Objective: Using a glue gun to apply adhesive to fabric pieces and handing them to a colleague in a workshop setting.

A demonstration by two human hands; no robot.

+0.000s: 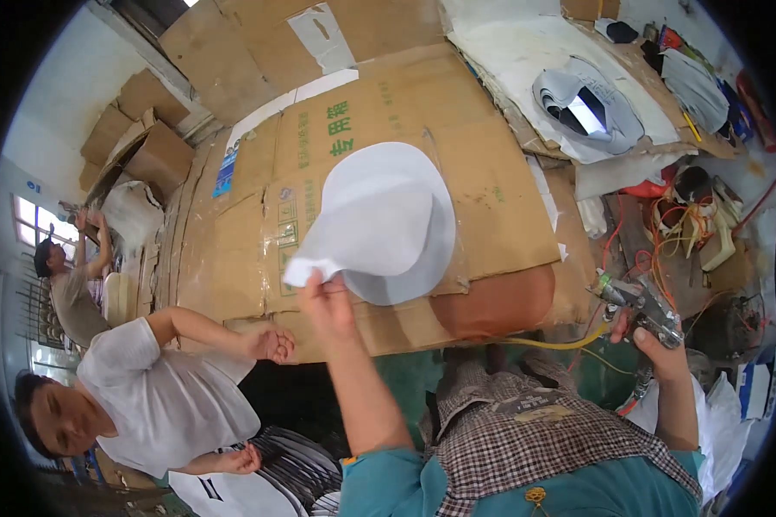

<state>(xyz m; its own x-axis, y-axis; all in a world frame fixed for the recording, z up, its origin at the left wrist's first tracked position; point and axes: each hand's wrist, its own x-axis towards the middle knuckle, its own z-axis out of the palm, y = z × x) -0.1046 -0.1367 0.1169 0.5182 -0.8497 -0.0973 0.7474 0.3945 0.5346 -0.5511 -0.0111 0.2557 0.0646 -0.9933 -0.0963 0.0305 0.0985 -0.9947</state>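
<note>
My left hand (326,297) pinches the near corner of a white curved sheet piece (388,220) and lifts it over the cardboard-covered table (491,185). A second white piece of the same shape lies flat underneath it. My right hand (655,345) grips a metal spray gun (638,303) at the table's right edge. The gun points left, and a yellow hose (552,343) trails from it along the near edge of the table.
A co-worker in a white shirt (159,392) leans at the table's left, one hand (272,345) on its edge. Another person (69,284) stands far left. Grey and white cut pieces (586,108) lie at the back right. Tangled orange cables (677,246) crowd the right side.
</note>
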